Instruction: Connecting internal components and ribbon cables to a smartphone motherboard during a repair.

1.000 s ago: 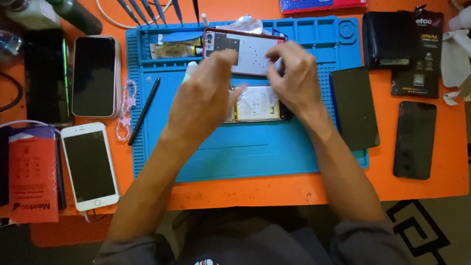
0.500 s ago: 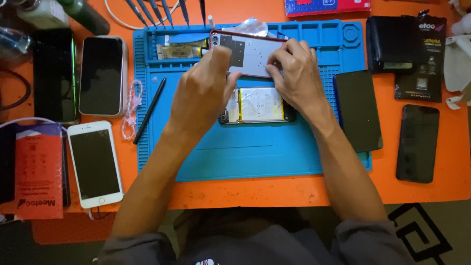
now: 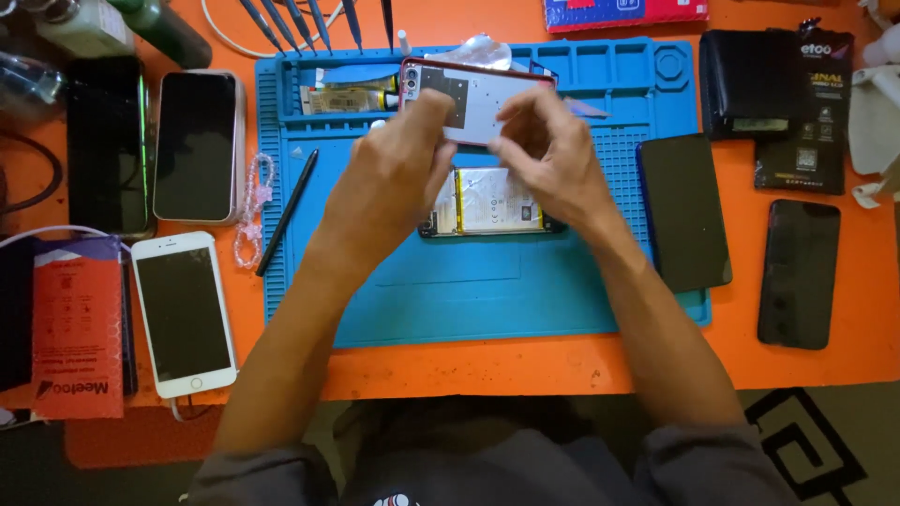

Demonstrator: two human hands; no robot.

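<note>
Red-rimmed back cover (image 3: 478,105) is pinched at its edges by both hands, left (image 3: 394,178) and right (image 3: 548,159), raised above the opened phone (image 3: 487,201) on the blue mat (image 3: 469,290), likely sparing its innards.

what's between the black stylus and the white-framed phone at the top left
A pink bead strap lies on the table between the stylus and that phone, seen in the head view.

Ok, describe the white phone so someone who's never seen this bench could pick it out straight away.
Start at the blue repair mat in the middle of the orange table, then look off its lower-left corner. The white phone lies there face up, beside a red card sleeve. Every other handset around it is dark; only this one has a white front with a round button at its lower end.
</note>
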